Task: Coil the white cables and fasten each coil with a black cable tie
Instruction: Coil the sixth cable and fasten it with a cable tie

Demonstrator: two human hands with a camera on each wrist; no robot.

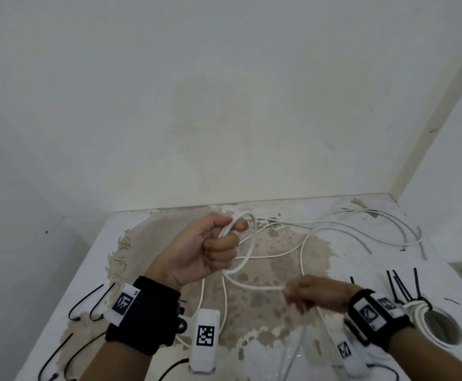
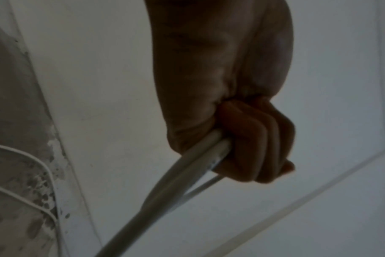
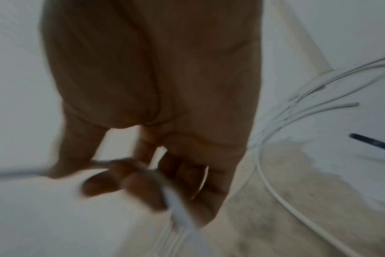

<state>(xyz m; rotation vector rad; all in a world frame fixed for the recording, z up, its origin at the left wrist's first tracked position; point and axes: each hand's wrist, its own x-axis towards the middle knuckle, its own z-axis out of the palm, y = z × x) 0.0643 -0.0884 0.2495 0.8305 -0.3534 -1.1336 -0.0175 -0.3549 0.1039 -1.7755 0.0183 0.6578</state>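
Both wrists are closest: left hand (image 1: 210,251) grips white cable (image 1: 247,244) loops, right hand (image 1: 311,294) pinches its strand; one tied coil (image 1: 423,318) finished, loose cables (image 1: 361,224) and cable ties (image 1: 86,301) remain.

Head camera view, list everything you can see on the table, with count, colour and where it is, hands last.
Cable being coiled: one, white, looped in the left hand, running to the right hand.
Loose cables: several, white, count unclear, spread over the far right of the table.
Finished coil: one, white, tied with black ties, near right.
Loose cable ties: at least four, black, near left.
Table: one, white with a worn brown patch in the middle.
Wrist bands: two, black, with white marker tags.
Left hand: fisted round the loops.
Right hand: pinches the cable.
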